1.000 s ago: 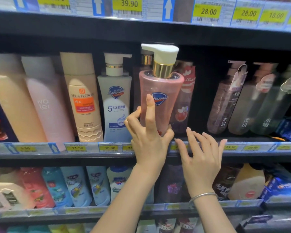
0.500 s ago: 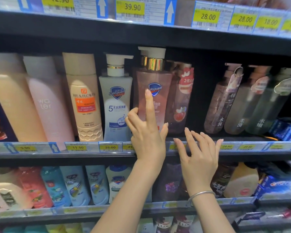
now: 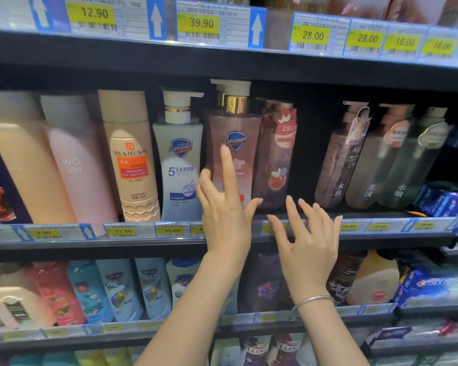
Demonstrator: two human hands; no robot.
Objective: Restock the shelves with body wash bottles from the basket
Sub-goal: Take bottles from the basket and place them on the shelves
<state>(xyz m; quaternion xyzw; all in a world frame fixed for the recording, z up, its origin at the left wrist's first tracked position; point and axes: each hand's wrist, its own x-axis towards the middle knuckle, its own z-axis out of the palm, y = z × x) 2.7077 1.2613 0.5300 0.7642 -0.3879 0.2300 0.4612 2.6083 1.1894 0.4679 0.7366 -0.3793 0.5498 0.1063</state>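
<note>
A pink Safeguard body wash bottle (image 3: 242, 128) with a white pump and gold collar stands upright on the middle shelf (image 3: 143, 244). It sits between a white Safeguard bottle (image 3: 179, 165) and a darker pink bottle (image 3: 276, 154). My left hand (image 3: 225, 215) is spread in front of it, fingers straight, with the index finger touching the bottle's front below the logo. My right hand (image 3: 310, 244), a bracelet on its wrist, hovers open over the shelf's price strip just right of the bottle and holds nothing. No basket is in view.
Tall peach and pink bottles (image 3: 74, 165) fill the shelf's left side; three translucent pump bottles (image 3: 376, 159) lean at the right. A dark gap (image 3: 312, 143) lies between the two groups. The upper shelf edge (image 3: 222, 62) hangs close above the pumps. Lower shelves hold more bottles and boxes.
The pink bottle went from tilted and gripped in front of the shelf to upright in the row. My left hand loosened from a grip to spread fingers. My right hand stayed near the shelf edge.
</note>
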